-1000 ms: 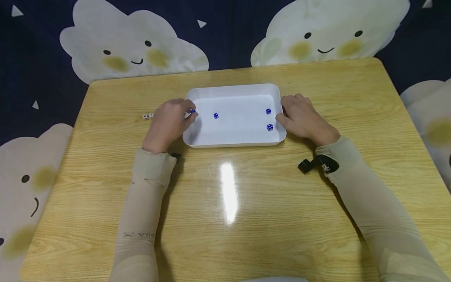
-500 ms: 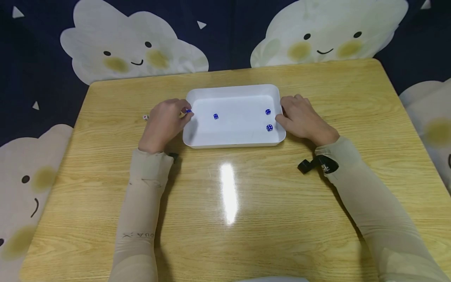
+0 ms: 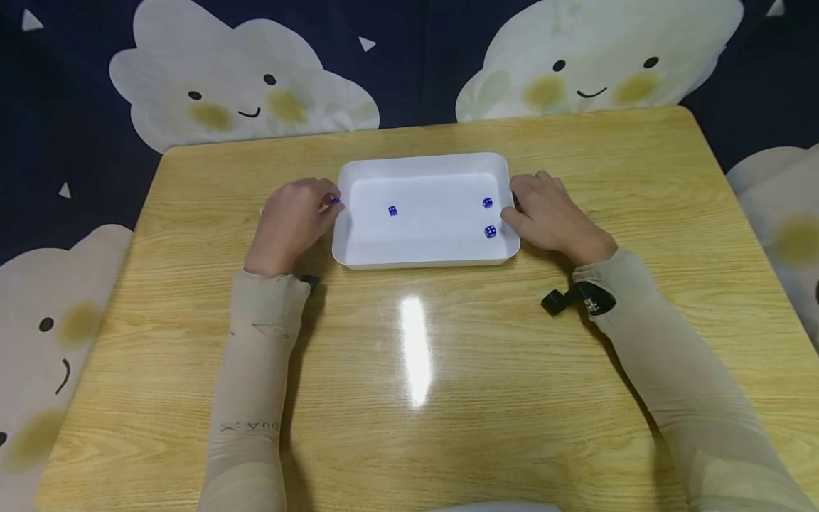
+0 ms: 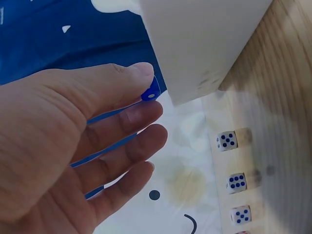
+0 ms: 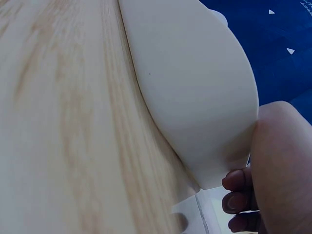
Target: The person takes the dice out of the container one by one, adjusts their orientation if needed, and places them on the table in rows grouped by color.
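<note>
My left hand (image 3: 291, 224) pinches a blue die (image 4: 152, 90) between thumb and index finger, just off the left end of a white tray (image 3: 441, 256). The other left fingers are spread below it in the left wrist view. On the tray floor lie three blue dice: one at left (image 3: 393, 211), another at right (image 3: 488, 203), and a third (image 3: 490, 232) nearer the front. At the tray's right end my right hand (image 3: 555, 219) grips the rim, thumb over the edge and fingers curled outside, as the right wrist view (image 5: 280, 165) also shows.
White dice stand in a row on the wooden table (image 3: 358, 355) left of the tray; the left wrist view shows one (image 4: 227, 141) with blue pips and several more beneath. My left hand hides nearly all of them in the head view. A dark patterned cloth (image 3: 416, 64) hangs behind.
My left hand has moved left with the pinched blue die, from over the tray's left end to beyond its rim, and covers the white dice. My right hand stays on the tray.
</note>
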Available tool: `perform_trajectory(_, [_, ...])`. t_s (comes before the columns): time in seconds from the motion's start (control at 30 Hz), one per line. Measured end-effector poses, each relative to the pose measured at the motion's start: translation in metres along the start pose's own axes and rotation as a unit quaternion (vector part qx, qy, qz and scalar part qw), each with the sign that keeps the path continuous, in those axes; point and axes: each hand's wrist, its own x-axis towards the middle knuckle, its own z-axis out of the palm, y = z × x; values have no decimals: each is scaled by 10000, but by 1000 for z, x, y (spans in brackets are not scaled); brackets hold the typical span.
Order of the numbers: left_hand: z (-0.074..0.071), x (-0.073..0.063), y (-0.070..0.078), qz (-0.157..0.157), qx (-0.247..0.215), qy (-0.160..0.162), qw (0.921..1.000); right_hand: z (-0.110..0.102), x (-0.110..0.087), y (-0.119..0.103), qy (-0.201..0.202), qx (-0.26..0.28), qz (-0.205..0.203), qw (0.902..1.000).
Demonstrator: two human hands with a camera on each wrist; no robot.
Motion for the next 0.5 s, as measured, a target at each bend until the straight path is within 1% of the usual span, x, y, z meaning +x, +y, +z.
perform_trajectory(0.37, [0, 0, -5, -118, -74, -103, 9999, 0, 0, 0, 12, 1, 8, 10000])
perform_trajectory(0.5, [1, 0, -7, -95, -98, -82, 9999, 0, 0, 0, 14, 0, 16, 10000])
